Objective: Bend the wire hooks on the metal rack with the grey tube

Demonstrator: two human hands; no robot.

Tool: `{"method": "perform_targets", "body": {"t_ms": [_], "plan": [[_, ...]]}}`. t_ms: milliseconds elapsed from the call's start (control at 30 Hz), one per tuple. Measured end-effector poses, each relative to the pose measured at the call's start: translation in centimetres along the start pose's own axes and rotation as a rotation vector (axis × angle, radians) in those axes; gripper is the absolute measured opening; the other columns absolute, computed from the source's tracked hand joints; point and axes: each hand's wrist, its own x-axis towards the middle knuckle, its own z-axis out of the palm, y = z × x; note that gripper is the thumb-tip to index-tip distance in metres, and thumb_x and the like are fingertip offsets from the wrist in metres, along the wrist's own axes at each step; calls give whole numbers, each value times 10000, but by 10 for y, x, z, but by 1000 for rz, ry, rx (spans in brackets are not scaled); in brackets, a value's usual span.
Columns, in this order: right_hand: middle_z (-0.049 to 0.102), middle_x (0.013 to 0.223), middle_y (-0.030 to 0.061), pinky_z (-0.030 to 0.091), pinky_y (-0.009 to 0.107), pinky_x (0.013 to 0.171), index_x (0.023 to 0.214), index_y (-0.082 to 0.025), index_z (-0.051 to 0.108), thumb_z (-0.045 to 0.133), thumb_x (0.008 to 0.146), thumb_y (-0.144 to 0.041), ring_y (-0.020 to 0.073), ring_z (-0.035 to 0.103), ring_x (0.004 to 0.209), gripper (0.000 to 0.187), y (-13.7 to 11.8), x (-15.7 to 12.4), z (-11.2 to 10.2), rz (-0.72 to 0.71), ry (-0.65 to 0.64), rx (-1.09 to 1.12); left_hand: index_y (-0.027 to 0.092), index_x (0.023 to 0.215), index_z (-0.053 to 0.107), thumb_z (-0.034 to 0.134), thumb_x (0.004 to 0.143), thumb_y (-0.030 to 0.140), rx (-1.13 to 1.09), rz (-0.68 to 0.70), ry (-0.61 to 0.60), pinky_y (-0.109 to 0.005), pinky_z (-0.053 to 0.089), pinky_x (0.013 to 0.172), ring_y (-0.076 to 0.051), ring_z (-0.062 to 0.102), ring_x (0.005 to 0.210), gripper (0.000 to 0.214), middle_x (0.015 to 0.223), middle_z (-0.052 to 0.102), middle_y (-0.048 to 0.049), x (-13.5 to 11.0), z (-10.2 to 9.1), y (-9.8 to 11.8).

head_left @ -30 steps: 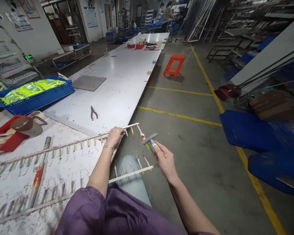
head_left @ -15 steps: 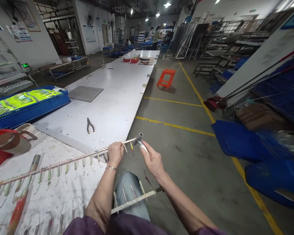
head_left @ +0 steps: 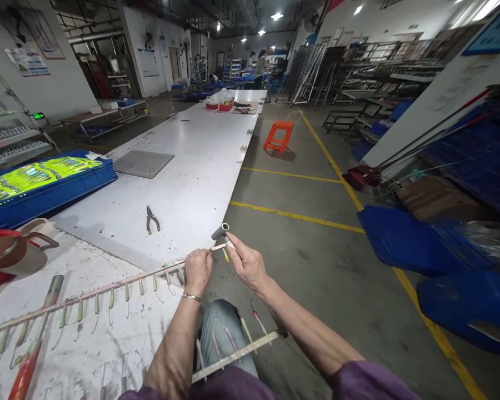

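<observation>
My left hand (head_left: 198,269) is closed on the end of a long thin strip (head_left: 108,288) that carries a row of small hanging floats and lies across the paint-stained table. My right hand (head_left: 245,263) is closed on a small grey T-shaped tool (head_left: 220,233), whose head sits right at the strip's tip, close to my left fingers. A small yellow-and-red float (head_left: 225,256) hangs between the two hands. A second strip (head_left: 237,354) with several floats rests across my knee below both forearms.
Black pliers (head_left: 151,218) lie on the long white table (head_left: 200,161). A blue crate (head_left: 45,189) of yellow-green packets and a brown jug (head_left: 12,253) stand at the left. An orange stool (head_left: 279,136) sits on the floor, blue bins (head_left: 404,239) at the right. People work far back.
My right hand moved left and up with the grey tool until its head reached the strip's tip beside my left hand. The camera view tilted upward.
</observation>
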Motion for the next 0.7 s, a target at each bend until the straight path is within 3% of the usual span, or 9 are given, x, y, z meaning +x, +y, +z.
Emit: {"method": "perform_targets", "body": {"t_ms": [133,300,467,600,700], "plan": [[864,1094,79,566,245,762,1484,-252,706,503,1100,-360,213,811,901,447,0,3,8,22,-210,-107,176,1011,773,498,1082,225,44,12,-8,-353,499,899,-264,731,980,289,993,791,-121,0,1,-2],[854,1125,92,539,233,807,1571,-235,628,391,1146,-385,192,795,945,509,-1,1,12,8,-72,-98,184,1041,758,495,1076,203,35,17,19,-326,469,875,-240,720,952,266,995,795,-107,-1,6,-4],[862,1041,79,503,218,701,1517,-267,682,481,1115,-378,199,790,882,462,0,2,9,-16,-234,-197,184,962,747,514,1068,202,38,14,37,-312,471,865,-231,721,931,257,954,791,-101,0,9,-6],[855,1108,81,522,215,779,1569,-257,636,386,1151,-398,181,783,941,508,2,4,9,-73,-57,-128,192,1001,757,535,1049,190,3,41,53,-323,483,874,-234,727,940,227,974,796,-96,0,8,-7],[859,1068,89,513,211,737,1526,-242,680,435,1135,-376,187,782,916,480,2,5,11,-62,-123,-179,193,987,758,525,1054,183,-12,28,42,-321,484,876,-227,730,943,242,977,797,-96,0,8,-7]]}}
